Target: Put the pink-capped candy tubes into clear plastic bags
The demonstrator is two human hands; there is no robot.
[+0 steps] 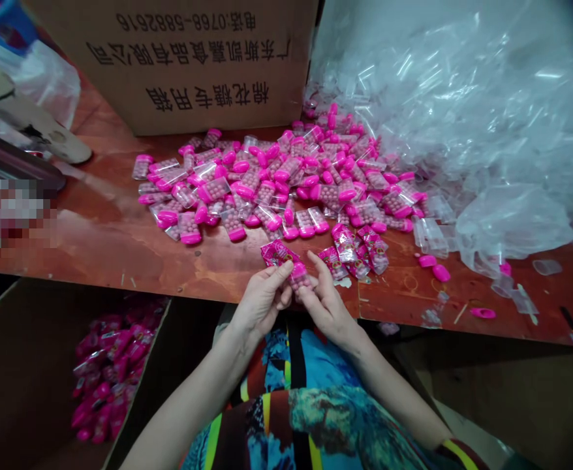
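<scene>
Holding a pink-capped container [299, 275], between both hands [263, 294] (closed on it), above the table [100, 238].

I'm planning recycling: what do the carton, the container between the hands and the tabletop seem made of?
Carton: matte brown cardboard, by its printed panel. Container: probably glossy plastic, clear beside its pink cap, since beads show through. Tabletop: perhaps varnished wood; reddish, with sheen and streaks.
</scene>
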